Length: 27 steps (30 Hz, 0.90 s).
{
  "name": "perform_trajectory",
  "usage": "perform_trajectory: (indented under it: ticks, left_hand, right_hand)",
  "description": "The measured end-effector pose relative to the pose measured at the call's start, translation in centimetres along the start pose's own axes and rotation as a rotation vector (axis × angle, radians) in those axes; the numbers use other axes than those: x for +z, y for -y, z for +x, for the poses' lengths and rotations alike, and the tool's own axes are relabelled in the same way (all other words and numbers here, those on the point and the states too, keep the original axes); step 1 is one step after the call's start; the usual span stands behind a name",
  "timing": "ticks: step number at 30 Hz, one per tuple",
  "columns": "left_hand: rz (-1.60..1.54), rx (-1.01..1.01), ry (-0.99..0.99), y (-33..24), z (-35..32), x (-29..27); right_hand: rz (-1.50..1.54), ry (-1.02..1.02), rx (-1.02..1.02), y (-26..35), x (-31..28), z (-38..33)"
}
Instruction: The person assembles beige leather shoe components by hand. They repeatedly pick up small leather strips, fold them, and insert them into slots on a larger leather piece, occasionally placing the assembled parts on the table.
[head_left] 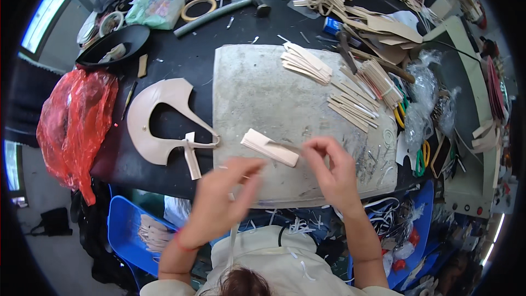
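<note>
A small stack of pale leather strips [268,147] lies slantwise on the grey stone slab, between my two hands. To its right is my right hand [331,167], its fingers curled close to the stack's end. A thin greyish edge runs from its fingertips over the strips; what the fingers hold is too unclear to name. My left hand [227,189], blurred by motion, hovers near the slab's front edge, left of the stack. Something thin and pale shows by its fingers, but their grip is smeared. A curved pale leather piece [143,123] with a strap looped on its end lies further left.
Bundles of leather strips [307,63] and loose narrow strips [353,111] lie on the slab [246,85]. A hammer [219,16] and black dish [118,44] are behind, a red plastic bag [76,120] left. Blue bins [123,225] stand below the table; a machine [466,131] stands right.
</note>
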<state>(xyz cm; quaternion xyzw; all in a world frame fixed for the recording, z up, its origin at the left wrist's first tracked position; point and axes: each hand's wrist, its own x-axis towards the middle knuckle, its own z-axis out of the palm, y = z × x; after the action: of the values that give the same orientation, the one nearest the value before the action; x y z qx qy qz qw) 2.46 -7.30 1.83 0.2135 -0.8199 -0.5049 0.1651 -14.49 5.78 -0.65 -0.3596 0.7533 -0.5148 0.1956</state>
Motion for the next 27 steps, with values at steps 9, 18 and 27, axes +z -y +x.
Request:
perform_trajectory:
  ticks: [9, 18, 27]
  left_hand:
    - [-0.691, -0.327, -0.065, 0.8, -0.4, 6.3]
    - [-0.213, 0.024, -0.183, -0.3, -0.5, 6.4]
    - [-0.554, -0.140, -0.217, 0.7, -1.8, 7.5]
  right_hand:
    - [-0.102, 0.091, -0.167, 2.0, -0.8, -3.1]
    - [-0.425, 0.195, -0.540, 2.8, -2.1, -2.7]
    - [0.102, 0.120, -0.101, 0.6, 0.2, -3.9]
